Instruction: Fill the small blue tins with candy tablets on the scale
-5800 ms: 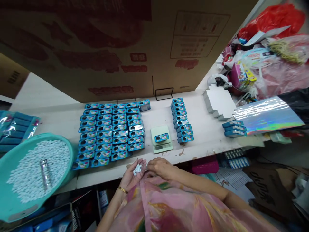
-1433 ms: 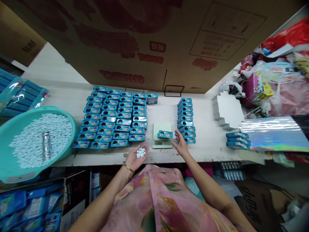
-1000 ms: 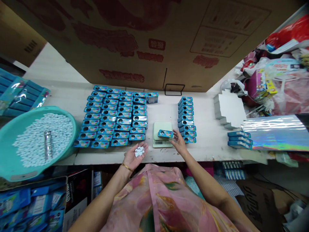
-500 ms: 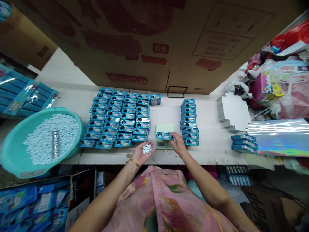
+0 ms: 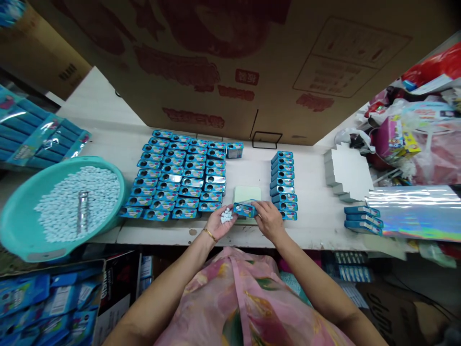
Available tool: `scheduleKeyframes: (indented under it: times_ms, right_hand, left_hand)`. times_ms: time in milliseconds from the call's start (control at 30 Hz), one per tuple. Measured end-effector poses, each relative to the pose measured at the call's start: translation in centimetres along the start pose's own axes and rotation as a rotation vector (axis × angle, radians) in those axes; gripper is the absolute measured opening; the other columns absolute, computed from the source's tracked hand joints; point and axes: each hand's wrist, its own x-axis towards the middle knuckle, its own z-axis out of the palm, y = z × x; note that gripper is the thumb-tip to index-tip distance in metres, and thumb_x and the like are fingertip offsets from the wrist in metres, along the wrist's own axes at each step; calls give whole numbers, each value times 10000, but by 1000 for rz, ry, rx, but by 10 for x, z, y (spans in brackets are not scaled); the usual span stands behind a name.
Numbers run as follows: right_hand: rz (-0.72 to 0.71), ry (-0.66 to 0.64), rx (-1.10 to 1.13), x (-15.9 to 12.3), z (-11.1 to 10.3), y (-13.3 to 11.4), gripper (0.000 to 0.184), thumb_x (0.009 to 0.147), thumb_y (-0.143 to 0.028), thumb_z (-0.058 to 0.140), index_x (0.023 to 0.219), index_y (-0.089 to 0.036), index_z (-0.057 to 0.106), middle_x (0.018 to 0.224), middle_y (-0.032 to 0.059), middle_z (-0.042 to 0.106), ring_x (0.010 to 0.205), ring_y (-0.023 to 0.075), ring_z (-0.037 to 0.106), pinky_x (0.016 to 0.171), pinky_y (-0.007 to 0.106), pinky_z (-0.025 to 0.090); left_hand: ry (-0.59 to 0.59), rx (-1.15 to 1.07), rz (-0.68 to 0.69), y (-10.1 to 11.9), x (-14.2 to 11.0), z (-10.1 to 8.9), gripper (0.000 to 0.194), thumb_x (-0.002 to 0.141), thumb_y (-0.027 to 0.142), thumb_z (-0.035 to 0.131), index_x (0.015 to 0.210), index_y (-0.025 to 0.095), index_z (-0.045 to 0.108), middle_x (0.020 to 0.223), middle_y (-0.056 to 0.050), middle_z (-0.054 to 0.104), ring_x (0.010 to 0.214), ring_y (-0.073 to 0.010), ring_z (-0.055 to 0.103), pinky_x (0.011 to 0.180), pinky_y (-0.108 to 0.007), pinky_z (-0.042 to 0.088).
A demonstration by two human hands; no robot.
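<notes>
My left hand (image 5: 217, 225) is cupped palm up at the table's front edge, with a small heap of white tablets (image 5: 226, 215) in it. My right hand (image 5: 268, 220) grips a small blue tin (image 5: 244, 209) by its right end and holds it just above the pale green scale (image 5: 246, 194), its left end next to the tablets. Left of the scale lies a grid of several blue tins (image 5: 178, 180) with round holes in their lids. A single column of blue tins (image 5: 283, 185) lies right of the scale.
A teal basin (image 5: 21, 240) of white tablets with a metal scoop (image 5: 82, 212) sits at the left. A large cardboard box (image 5: 230, 67) stands behind the table. Three blue tins (image 5: 362, 220), a white folded carton (image 5: 347, 170), holographic sheet (image 5: 414, 211) and bags lie to the right.
My right hand reached to the tin on the scale, took hold of it and drew it toward me. My left hand with the tablets rose up to meet the tin.
</notes>
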Motion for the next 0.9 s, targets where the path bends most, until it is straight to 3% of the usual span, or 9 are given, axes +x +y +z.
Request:
scheduleKeyframes:
  times_ms: [200, 367, 500, 700, 800, 900]
  right_hand:
    - [-76, -11, -32, 0, -2, -6, 400, 796, -163, 398, 1192, -213, 422, 1112, 73, 509, 1005, 219, 412, 806, 368, 338]
    - [-40, -16, -1, -1, 0, -1, 411, 785, -169, 414, 1195, -207, 415, 1113, 71, 507, 1016, 221, 409, 813, 367, 346]
    - [102, 67, 224, 0, 16, 14, 381, 752, -150, 428, 1130, -191, 459, 1060, 68, 525, 990, 212, 432, 833, 358, 360]
    - [415, 161, 809, 6, 66, 43, 280, 722, -247, 477, 994, -181, 492, 902, 33, 564, 833, 177, 523, 725, 301, 427]
    - [462, 157, 869, 6, 77, 50, 285, 728, -271, 479, 996, -175, 486, 901, 36, 565, 833, 177, 528, 727, 303, 431]
    - [398, 151, 716, -1, 67, 46, 358, 742, -270, 485, 1086, -174, 451, 1011, 68, 537, 931, 194, 498, 791, 336, 412]
  left_hand:
    - [-6, 25, 7, 1, 0, -3, 133, 743, 126, 456, 749, 86, 583, 672, -82, 617, 615, -145, 583, 533, -257, 495]
    - [8, 19, 8, 1, -1, -2, 142, 744, 111, 447, 734, 79, 585, 660, -86, 611, 624, -145, 581, 570, -266, 502]
    - [5, -3, -4, 2, -1, -4, 147, 749, 115, 443, 739, 73, 583, 679, -98, 612, 648, -148, 585, 596, -275, 511]
    - [62, 6, -1, 8, -7, -9, 137, 746, 118, 457, 762, 67, 583, 715, -121, 613, 713, -168, 601, 609, -264, 517]
    - [80, 22, 13, 10, -11, -14, 141, 752, 123, 455, 781, 72, 583, 724, -117, 619, 719, -164, 603, 619, -260, 520]
    - [81, 30, 21, 9, -17, -22, 145, 756, 112, 447, 792, 80, 584, 751, -112, 625, 741, -160, 604, 645, -261, 519]
